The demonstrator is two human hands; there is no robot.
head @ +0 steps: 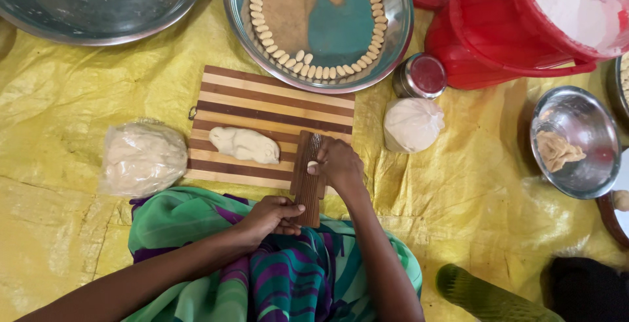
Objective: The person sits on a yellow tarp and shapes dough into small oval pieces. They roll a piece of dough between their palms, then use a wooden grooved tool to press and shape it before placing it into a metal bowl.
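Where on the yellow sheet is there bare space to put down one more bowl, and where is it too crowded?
Bare sheet lies left of the bagged dough and the striped board, and below the small steel bowl at right. It is crowded along the top: the steel tray of shaped pieces, the red bucket, a small tin and a white bag sit close together.

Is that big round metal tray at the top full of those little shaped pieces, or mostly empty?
Mostly empty. On the metal tray, the small dough pieces form only a single ring along the rim; its middle is bare.
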